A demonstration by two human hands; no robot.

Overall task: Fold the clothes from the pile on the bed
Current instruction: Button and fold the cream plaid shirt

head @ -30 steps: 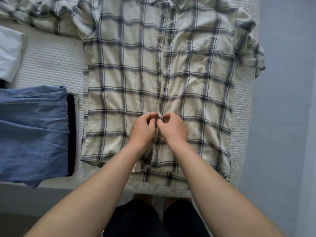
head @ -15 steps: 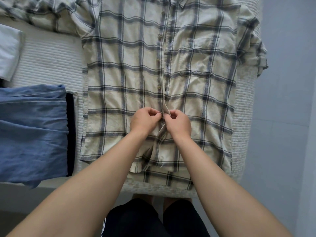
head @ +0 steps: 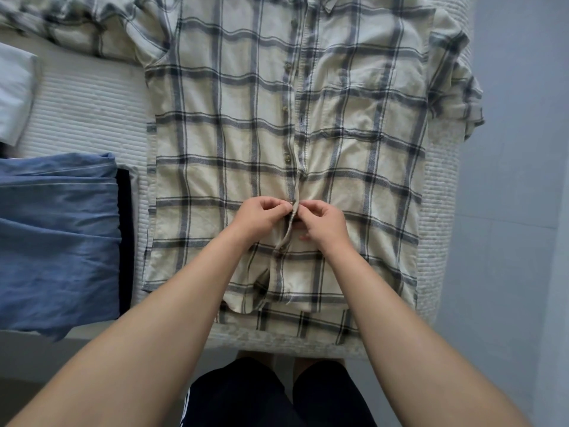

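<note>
From the head camera, I see the plaid shirt (head: pixel 277 143) spread face up on the bed (head: pixel 86 112), collar away from me, hem at the near edge. My worry is the front placket (head: pixel 294 180): it lies shut just above the hands, but below them it gapes toward the hem. If the button being worked slips out of its hole, the two front panels will drift apart and any later fold would come out skewed. The pull of both hands could also bunch the cloth near the placket and set a crease.

Both arms reach forward side by side. The left hand (head: pixel 261 217) sits just left of the placket, fingers curled, pinching the shirt edge there. The right hand (head: pixel 323 221) sits just right of the placket, thumb and forefinger pinching the opposite edge; the remaining fingers are tucked under. The two hands nearly touch.

Well left of the placket lies a folded blue garment (head: pixel 58 229), with a dark folded item (head: pixel 124 241) beside it, and a white folded cloth (head: pixel 14 87) beyond them.
</note>
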